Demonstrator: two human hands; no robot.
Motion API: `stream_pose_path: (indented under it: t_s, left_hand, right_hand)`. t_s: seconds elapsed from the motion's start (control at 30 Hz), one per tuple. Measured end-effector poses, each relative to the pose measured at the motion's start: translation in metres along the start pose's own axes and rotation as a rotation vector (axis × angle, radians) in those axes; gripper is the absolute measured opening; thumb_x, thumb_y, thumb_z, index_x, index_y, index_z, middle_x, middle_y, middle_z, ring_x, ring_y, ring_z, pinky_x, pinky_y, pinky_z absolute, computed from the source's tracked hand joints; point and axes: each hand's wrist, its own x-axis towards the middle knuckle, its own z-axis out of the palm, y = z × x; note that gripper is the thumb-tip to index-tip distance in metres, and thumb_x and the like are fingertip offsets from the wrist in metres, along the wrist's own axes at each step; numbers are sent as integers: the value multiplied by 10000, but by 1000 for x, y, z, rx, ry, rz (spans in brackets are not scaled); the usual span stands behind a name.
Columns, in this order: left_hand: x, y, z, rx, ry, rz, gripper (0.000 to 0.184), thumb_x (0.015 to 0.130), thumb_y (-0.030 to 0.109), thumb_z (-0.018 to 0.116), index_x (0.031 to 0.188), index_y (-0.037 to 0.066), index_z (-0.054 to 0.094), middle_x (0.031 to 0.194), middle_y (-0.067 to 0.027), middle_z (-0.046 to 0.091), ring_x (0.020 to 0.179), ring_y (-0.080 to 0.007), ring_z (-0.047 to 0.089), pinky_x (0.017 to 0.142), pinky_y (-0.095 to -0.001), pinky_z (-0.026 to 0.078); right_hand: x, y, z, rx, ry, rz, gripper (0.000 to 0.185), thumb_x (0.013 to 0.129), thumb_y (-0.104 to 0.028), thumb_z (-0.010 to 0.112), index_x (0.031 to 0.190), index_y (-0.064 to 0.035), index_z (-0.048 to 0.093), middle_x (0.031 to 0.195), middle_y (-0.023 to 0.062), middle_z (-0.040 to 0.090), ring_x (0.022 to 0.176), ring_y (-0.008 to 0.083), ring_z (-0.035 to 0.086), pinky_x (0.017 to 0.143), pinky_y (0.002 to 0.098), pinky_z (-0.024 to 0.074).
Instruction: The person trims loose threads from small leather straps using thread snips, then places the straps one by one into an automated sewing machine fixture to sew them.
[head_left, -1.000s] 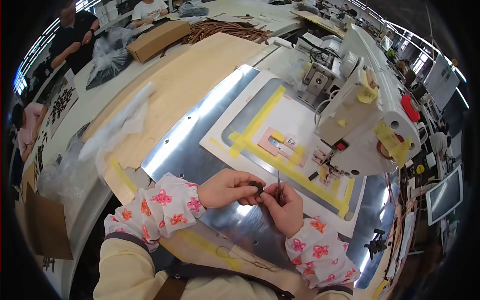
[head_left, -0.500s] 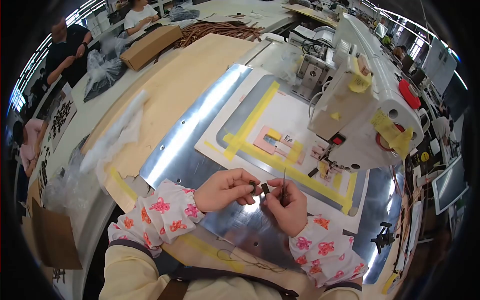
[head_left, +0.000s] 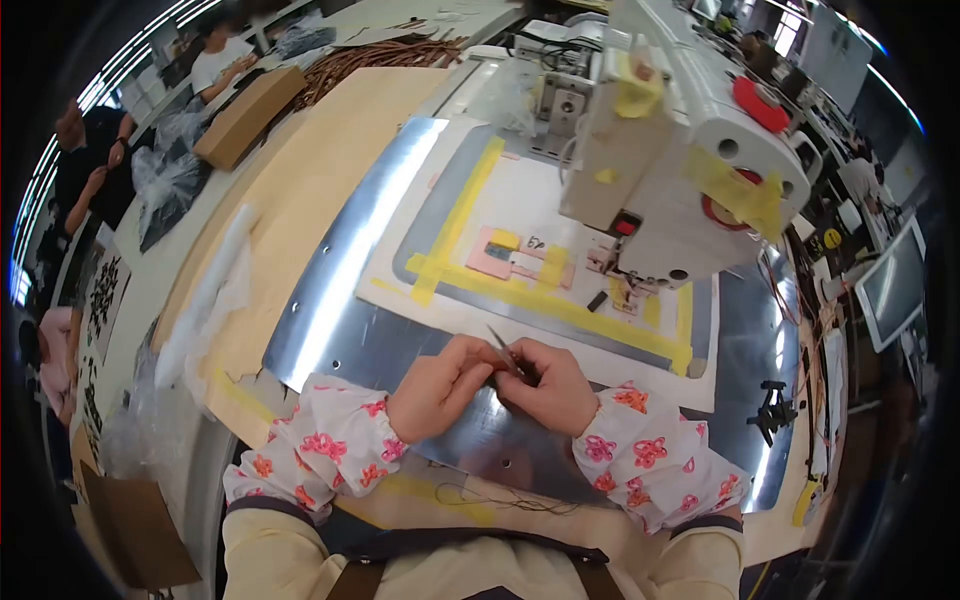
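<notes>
While both hands meet above the metal plate (head_left: 330, 310), the right hand (head_left: 555, 388) grips a slim pointed tool (head_left: 499, 341), its tip projecting between the hands. The left hand (head_left: 440, 392) has bunched fingers; whether they pinch anything cannot be told. Beyond them lies a taped white board (head_left: 385, 292), partly overhung and hidden by the sewing machine (head_left: 640, 150). A small dark piece (head_left: 597, 301) rests on it. Loose thread (head_left: 505, 499) lies nearer the body; a black bracket (head_left: 772, 410) sits right of the right sleeve (head_left: 660, 460).

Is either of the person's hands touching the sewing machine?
No, the left hand and right hand meet over the metal plate, apart from the sewing machine.
</notes>
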Motion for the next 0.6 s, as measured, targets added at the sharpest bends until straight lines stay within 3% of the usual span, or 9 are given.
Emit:
stream_pose_path:
  t_s: [0.03, 0.07, 0.1, 0.13, 0.2, 0.27, 0.47, 0.53, 0.6]
  left_hand:
    - [3, 2, 3, 152, 3, 97, 146, 899, 63, 500, 1040, 26, 496, 736, -119, 622, 632, -184, 603, 593, -290, 464]
    - [0, 1, 6, 115, -18, 39, 147, 896, 48, 492, 1041, 25, 496, 731, -124, 616, 639, -203, 609, 595, -293, 463]
    - [-4, -1, 7, 75, -51, -16, 150, 892, 34, 485, 1042, 24, 496, 726, -130, 610, 646, -222, 615, 597, -297, 463]
    - [-3, 8, 6, 112, -57, -35, 148, 891, 33, 485, 1038, 16, 491, 718, -121, 605, 636, -201, 598, 592, -298, 458]
    - [-3, -2, 5, -187, -35, -130, 162, 927, 35, 425, 1085, 2, 410, 682, -37, 562, 585, -67, 465, 543, -199, 366]
    - [-1, 0, 3, -340, -36, -182, 159, 944, 44, 385, 1100, 10, 389, 770, -10, 517, 619, -30, 415, 548, -157, 313]
    - [-6, -29, -3, -165, -59, -114, 145, 956, 67, 371, 1084, 12, 411, 930, -32, 485, 759, -52, 469, 632, -164, 388]
    - [-8, -34, 3, -14, 78, 88, 160, 957, 79, 362, 1081, -4, 420, 902, -38, 527, 759, -74, 511, 661, -191, 424]
    - [-10, -14, 2, -193, 72, -128, 173, 952, 70, 359, 1083, -17, 431, 869, -59, 575, 749, -97, 548, 662, -212, 441]
  right_hand:
    - [-1, 3, -1, -11, 13, -29, 228, 744, -123, 624, 918, 16, 576, 669, 79, 567, 579, 121, 511, 566, 265, 441]
    - [-1, 3, -2, -62, 45, -120, 255, 732, -133, 626, 928, 22, 573, 719, 131, 599, 616, 182, 568, 608, 298, 473]
    - [2, 13, -1, -75, 38, -220, 235, 749, -116, 624, 949, -5, 569, 707, 82, 578, 626, 115, 524, 578, 268, 447]
    - [1, 9, -4, -87, 5, -168, 222, 751, -119, 624, 925, 5, 563, 707, 91, 581, 619, 118, 520, 571, 281, 445]
    - [2, 12, 1, -23, 45, -235, 203, 738, -119, 618, 873, 21, 561, 687, 125, 578, 604, 167, 549, 562, 306, 445]
    - [0, 8, 3, -63, 81, -254, 202, 719, -128, 616, 840, 27, 567, 690, 147, 588, 604, 233, 573, 562, 326, 449]
    - [-4, 7, 14, 18, 45, -284, 195, 697, -145, 637, 781, 15, 562, 662, 151, 590, 601, 285, 584, 570, 348, 455]
    - [-6, 6, 16, -18, 46, -283, 191, 703, -141, 645, 790, 6, 560, 655, 143, 590, 591, 274, 586, 573, 351, 456]
    - [-4, 6, 24, -87, 78, -274, 192, 716, -135, 646, 813, 5, 557, 653, 142, 591, 586, 270, 592, 564, 343, 459]
